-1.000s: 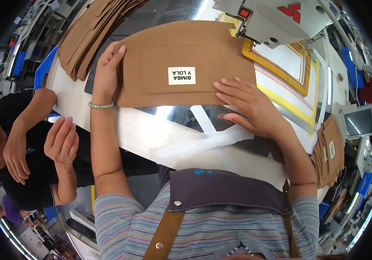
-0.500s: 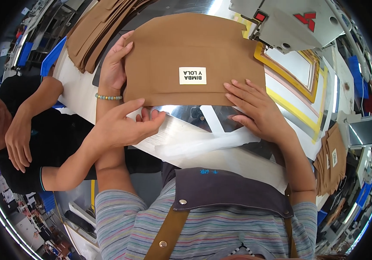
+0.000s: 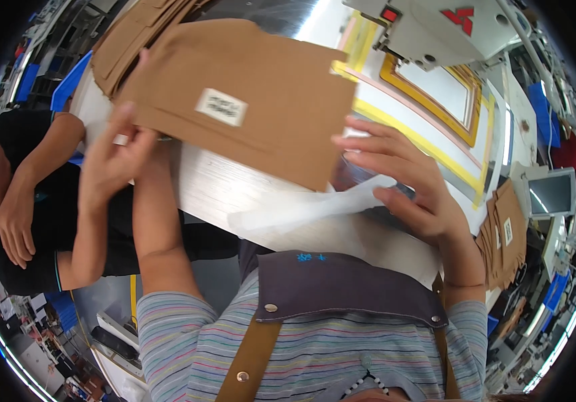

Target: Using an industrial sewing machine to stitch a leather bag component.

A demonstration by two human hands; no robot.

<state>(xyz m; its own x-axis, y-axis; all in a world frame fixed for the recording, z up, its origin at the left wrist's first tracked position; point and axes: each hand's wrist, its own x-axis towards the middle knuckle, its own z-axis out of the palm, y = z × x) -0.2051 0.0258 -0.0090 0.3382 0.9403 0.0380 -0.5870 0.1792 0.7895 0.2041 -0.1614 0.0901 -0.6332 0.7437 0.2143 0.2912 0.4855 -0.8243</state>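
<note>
At the left, a co-worker's hand (image 3: 103, 166), fingers bent, reaches in front of the person's left wrist to the near left corner of the brown fabric panel (image 3: 281, 100); blur hides whether it touches. A stack of brown fabric pieces (image 3: 137, 37) lies at the far left. The person's left hand (image 3: 143, 57) is mostly hidden at the panel's left end, one fingertip showing past the edge; I cannot tell how tightly its fingers close. The panel lies slanted over the table (image 3: 201, 179), cream label (image 3: 221, 107) upward, a white sheet strip (image 3: 294, 206) nearer. Just beside its right edge, the right hand (image 3: 405, 169) curves its spread fingers around nothing. Farther right stand a sewing machine head (image 3: 435, 33) and a yellow frame (image 3: 473, 115).
</note>
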